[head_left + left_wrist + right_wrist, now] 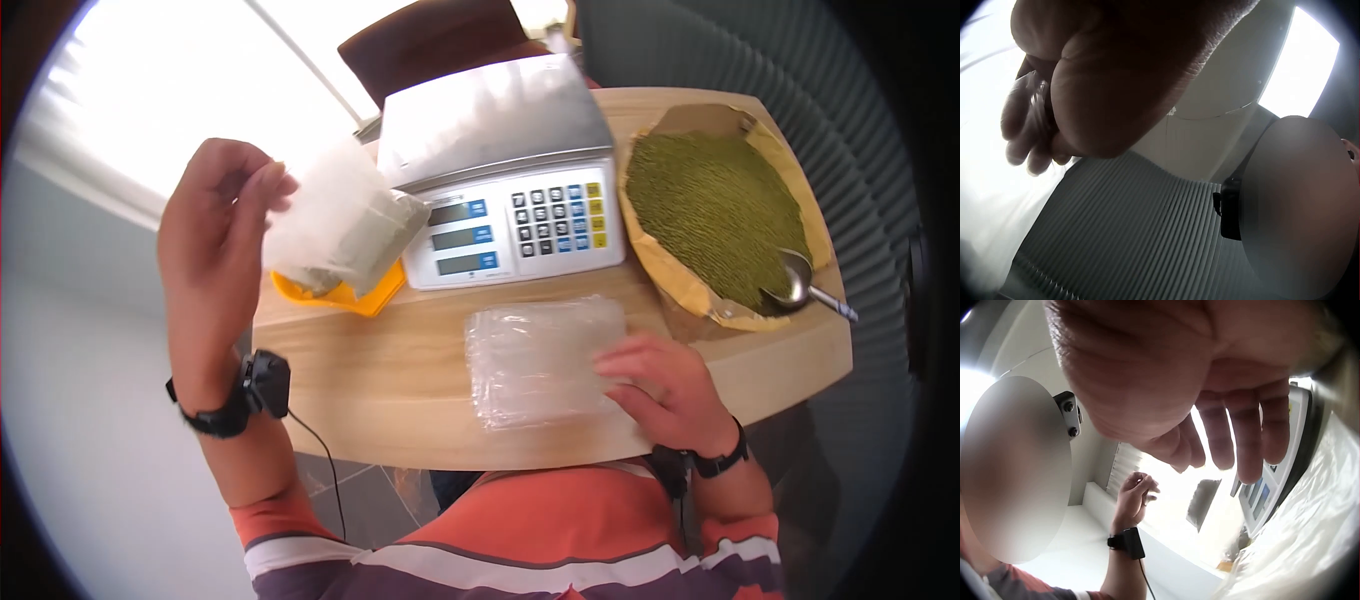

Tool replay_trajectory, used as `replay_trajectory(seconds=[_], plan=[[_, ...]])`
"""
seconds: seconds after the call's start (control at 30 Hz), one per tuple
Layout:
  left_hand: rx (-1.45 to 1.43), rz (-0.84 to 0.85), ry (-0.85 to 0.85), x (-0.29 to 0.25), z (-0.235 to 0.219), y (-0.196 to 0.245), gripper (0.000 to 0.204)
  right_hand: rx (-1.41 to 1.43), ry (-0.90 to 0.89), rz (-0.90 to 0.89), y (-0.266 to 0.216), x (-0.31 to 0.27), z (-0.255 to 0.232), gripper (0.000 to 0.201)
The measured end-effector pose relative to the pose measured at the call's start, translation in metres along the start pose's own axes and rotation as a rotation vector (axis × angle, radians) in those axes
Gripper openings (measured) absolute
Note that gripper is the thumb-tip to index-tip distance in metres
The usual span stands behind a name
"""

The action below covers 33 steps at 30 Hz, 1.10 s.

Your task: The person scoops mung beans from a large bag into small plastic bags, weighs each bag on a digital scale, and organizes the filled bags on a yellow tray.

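Note:
Raised at the left of the head view, my left hand point(212, 230) pinches a clear plastic bag point(325, 200) by its upper part. The bag hangs in front of the scale's left side, its lower end greyish, over an orange tray point(378, 296). In the left wrist view, clear film point(1037, 103) shows between the curled fingers. My right hand point(672, 388) is at the right edge of a flat stack of clear plastic bags point(535, 365), its fingers loosely bent. In the right wrist view those fingers point(1249, 434) hang relaxed with nothing gripped.
A digital scale point(520, 230) with a metal platform stands at the back middle. To its right is an open paper sack point(655, 265) full of small green beans point(710, 200), with a metal scoop point(795, 280) in them. A brown chair point(430, 40) is behind the wooden table point(350, 400).

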State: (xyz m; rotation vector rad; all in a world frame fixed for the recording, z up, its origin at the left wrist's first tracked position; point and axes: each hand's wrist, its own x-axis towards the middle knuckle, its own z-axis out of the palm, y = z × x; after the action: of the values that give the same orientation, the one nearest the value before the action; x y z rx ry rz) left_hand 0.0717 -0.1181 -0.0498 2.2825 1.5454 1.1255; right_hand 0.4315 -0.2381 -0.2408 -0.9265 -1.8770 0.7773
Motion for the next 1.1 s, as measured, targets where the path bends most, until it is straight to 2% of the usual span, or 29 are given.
replay_trajectory(seconds=[0.07,0.13,0.2,0.23,0.3,0.4,0.53,0.63,0.9,0.97,1.1], plan=[[-0.068,0.032,-0.004,0.001,0.006,0.019,0.004,0.338,0.013,0.289,-0.003,0.007,0.010,0.044],[-0.111,0.024,-0.003,0.002,0.013,0.045,0.005,0.759,0.039,0.444,-0.005,0.022,0.022,0.071],[-0.171,0.061,-0.015,0.001,0.024,0.071,0.007,1.083,0.095,0.358,0.001,0.037,0.036,0.081],[-0.256,0.055,-0.059,0.001,0.028,0.081,0.007,1.067,0.125,0.345,0.000,0.044,0.040,0.081],[-0.415,0.038,-0.136,0.003,0.039,0.098,0.009,1.550,0.174,0.197,-0.004,0.057,0.046,0.082],[-0.511,-0.028,-0.328,0.008,0.061,0.107,0.011,1.692,0.312,0.105,-0.013,0.072,0.045,0.077],[-0.552,-0.136,-0.483,0.013,0.081,0.113,0.011,1.634,0.418,0.161,-0.007,0.061,0.028,0.063],[-0.566,-0.109,-0.492,0.016,0.090,0.111,0.009,1.577,0.506,0.163,-0.004,0.055,0.017,0.058],[-0.604,-0.057,-0.585,0.013,0.100,0.114,0.010,1.514,0.585,0.146,-0.002,0.051,0.006,0.057],[-0.383,0.018,-0.659,0.012,0.096,0.118,0.018,1.508,0.593,0.146,-0.001,0.050,0.004,0.057],[-0.432,-0.043,-0.668,0.015,0.094,0.118,0.032,1.518,0.580,0.151,-0.007,0.049,0.002,0.057]])
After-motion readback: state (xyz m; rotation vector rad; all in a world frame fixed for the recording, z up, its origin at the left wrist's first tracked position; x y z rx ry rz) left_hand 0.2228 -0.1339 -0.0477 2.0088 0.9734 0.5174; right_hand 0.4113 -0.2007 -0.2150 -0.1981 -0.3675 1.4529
